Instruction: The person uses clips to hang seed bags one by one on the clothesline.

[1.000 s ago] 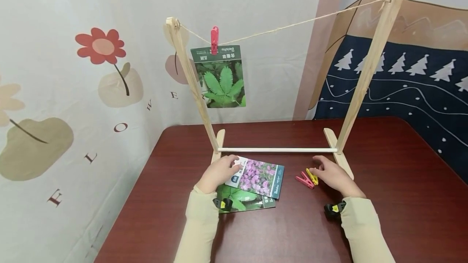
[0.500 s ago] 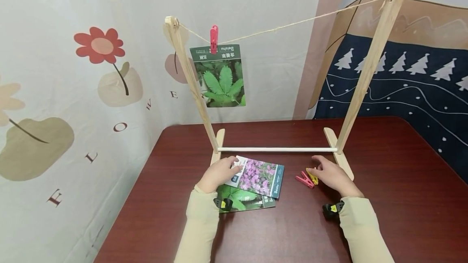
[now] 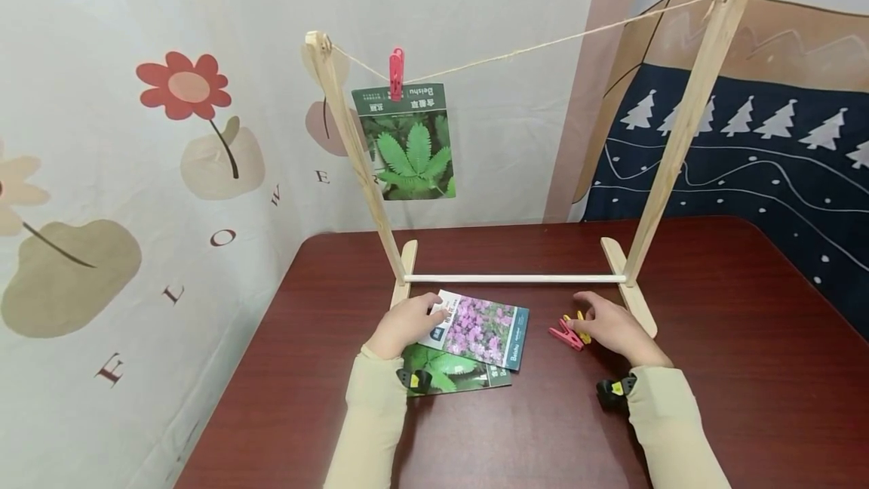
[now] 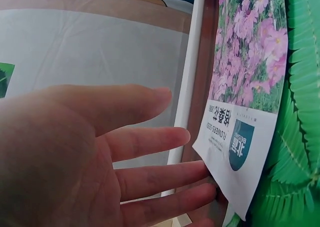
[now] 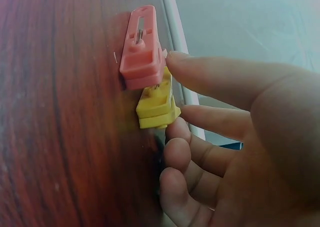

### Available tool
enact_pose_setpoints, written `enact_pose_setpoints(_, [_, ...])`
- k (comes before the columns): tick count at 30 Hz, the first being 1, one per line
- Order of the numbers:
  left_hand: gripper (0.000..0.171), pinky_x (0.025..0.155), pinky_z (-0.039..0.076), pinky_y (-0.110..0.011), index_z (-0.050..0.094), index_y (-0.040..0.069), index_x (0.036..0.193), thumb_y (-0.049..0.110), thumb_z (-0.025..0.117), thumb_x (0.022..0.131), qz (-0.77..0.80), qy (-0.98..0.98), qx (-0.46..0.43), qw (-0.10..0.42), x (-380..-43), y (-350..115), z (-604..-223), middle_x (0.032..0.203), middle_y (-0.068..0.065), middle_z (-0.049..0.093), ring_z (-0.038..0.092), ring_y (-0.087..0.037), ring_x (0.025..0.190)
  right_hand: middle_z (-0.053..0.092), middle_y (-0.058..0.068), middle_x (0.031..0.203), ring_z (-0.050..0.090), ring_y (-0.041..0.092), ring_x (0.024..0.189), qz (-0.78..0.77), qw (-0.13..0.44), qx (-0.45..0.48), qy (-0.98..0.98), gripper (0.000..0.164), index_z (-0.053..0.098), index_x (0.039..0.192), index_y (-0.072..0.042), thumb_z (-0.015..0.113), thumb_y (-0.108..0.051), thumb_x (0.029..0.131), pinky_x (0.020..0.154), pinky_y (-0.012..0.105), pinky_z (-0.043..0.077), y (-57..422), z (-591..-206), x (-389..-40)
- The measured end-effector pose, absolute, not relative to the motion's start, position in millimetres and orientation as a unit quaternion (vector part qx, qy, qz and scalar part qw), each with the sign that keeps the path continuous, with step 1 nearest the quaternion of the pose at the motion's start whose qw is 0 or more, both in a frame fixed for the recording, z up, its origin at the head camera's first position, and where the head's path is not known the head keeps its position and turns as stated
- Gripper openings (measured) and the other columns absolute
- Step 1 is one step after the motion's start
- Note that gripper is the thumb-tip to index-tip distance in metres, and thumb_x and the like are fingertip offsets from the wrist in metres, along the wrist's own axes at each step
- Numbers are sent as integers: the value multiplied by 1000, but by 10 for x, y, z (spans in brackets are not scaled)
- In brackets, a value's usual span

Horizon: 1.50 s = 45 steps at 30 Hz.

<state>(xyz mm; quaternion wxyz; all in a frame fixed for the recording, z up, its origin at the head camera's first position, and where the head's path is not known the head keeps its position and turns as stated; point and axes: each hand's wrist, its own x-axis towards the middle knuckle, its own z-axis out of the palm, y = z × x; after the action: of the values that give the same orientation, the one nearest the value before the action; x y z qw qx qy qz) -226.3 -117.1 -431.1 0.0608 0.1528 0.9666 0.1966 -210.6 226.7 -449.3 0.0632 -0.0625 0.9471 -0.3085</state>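
So the yellow plastic clip (image 5: pixel 156 107) is on the table (image 3: pixel 529 429), snug beside a coral-pink plastic clip (image 5: pixel 141 47), both around 9 o'clock of the right hand (image 3: pixel 614 329). What's changed: that hand has crept toward 9 o'clock, and its thumb now covers part of the yellow one. Looks like a pick-up is close, imo. Thumb and fingers are a little apart; can't tell if there's any squeeze yet. The pink one crowds it, so it could get nudged.

Left hand (image 3: pixel 400 323) hasn't really budged: fingers loosely spread at the white end of a glossy pink-flower seed packet (image 3: pixel 478 330), at 9 o'clock from the clips. Can't tell if it's touching. That packet overlaps a green leafy packet (image 3: pixel 448 372).

Up at 10 to 11, a green fern-leaf packet (image 3: pixel 410 153) hangs from the beige twine (image 3: pixel 516 51) by a hot-pink peg (image 3: pixel 397 74). The thin white rod (image 3: pixel 516 278) crosses at 12, behind everything.
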Motion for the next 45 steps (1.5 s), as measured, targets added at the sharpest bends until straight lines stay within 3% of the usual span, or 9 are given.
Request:
enact_pose_setpoints(17, [47, 80, 44, -42, 54, 10, 120, 38, 59, 83, 183, 975, 115, 44, -2271, -1114, -4368, 113, -11, 57, 55, -24, 100, 48, 5, 73, 43, 17, 60, -309, 71, -51, 947, 53, 47, 123, -3, 65, -28, 80, 51, 29, 33, 2272, -4495, -2121])
enact_pose_setpoints(26, [47, 87, 41, -40, 53, 7, 121, 35, 59, 84, 198, 967, 148, 64, -2297, -1124, -4406, 118, -13, 54, 51, -24, 107, 47, 4, 73, 43, 16, 61, -280, 54, -61, 957, 49, 49, 121, -1, 63, -27, 81, 52, 30, 33, 2248, -4498, -2110])
enact_pose_setpoints(45, [47, 86, 41, -41, 54, 7, 121, 35, 60, 83, 204, 967, 140, 66, -2294, -1123, -4396, 119, -16, 51, 50, -26, 107, 50, 5, 77, 46, 20, 69, -233, 59, -40, 970, 52, 50, 121, -2, 66, -28, 79, 58, 34, 36, 2175, -4463, -2108])
